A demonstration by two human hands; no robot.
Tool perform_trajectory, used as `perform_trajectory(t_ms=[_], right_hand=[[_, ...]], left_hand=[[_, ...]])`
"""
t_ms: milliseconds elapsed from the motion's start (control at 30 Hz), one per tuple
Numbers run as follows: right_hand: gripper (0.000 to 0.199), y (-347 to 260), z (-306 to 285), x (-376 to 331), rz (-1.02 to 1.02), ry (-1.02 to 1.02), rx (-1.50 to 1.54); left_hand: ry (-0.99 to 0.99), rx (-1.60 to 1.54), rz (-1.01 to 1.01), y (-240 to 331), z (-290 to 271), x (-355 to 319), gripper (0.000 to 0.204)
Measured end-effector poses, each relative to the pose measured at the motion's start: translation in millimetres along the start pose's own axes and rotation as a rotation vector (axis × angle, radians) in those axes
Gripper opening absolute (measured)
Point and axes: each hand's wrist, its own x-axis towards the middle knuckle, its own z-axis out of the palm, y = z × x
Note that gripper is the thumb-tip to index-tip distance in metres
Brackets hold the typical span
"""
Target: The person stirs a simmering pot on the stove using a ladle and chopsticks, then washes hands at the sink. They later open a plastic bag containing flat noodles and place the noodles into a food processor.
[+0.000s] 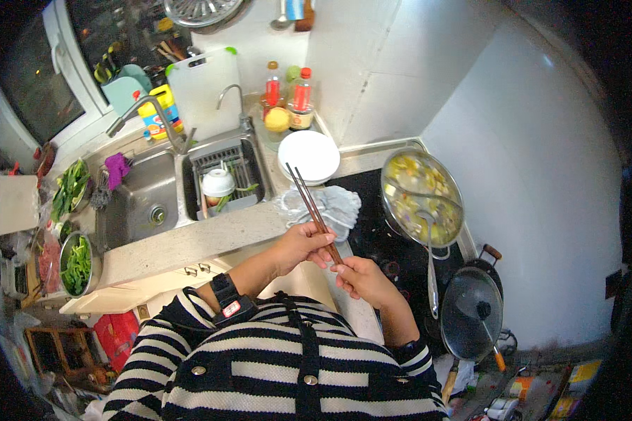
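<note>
**Steel, stone and wood in the kitchen**

The chopsticks (314, 212) look like dark, smooth wood. The counter (189, 242) is pale speckled stone with a matt face. The sink (142, 200) is brushed steel, dull grey. The divided pot (423, 198) and its ladle (430, 263) are shiny metal. The lid (470, 313) looks like glass with a metal rim. The plate (309, 156) is glossy white ceramic. The cloth (326, 205) is soft, crumpled fabric. The cooktop (376, 242) is glossy black.

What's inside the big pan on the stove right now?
The pan holds yellowish chunks in broth, with a ladle resting in it, handle sticking out toward the person. Whatever lies below the surface is hidden.
</note>
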Motion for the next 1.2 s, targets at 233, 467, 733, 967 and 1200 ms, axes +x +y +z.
perform_trajectory(t_ms=[233,467,733,967,1200], right_hand=[[0.019,-13,13,98,-0.046,0.26,-0.054],[0.024,-9,-8,221,-0.15,0.646,-0.333],[0.021,-25,9,294,0.187,0.889,-0.963],[0.033,-34,21,303,0.274,0.872,-1.006],[0.045,-50,31,293,0.365,0.92,-1.071]], left_hand=[[0.228,0.069,-0.07,3,-109,-64,0.032],[0.569,-0.141,-0.055,-22,-219,-167,0.024],[0.847,-0.247,-0.003,-50,-278,-239,0.02],[0.848,-0.232,0.042,-45,-304,-252,0.02],[0.836,-0.225,0.022,-36,-321,-254,0.02]])
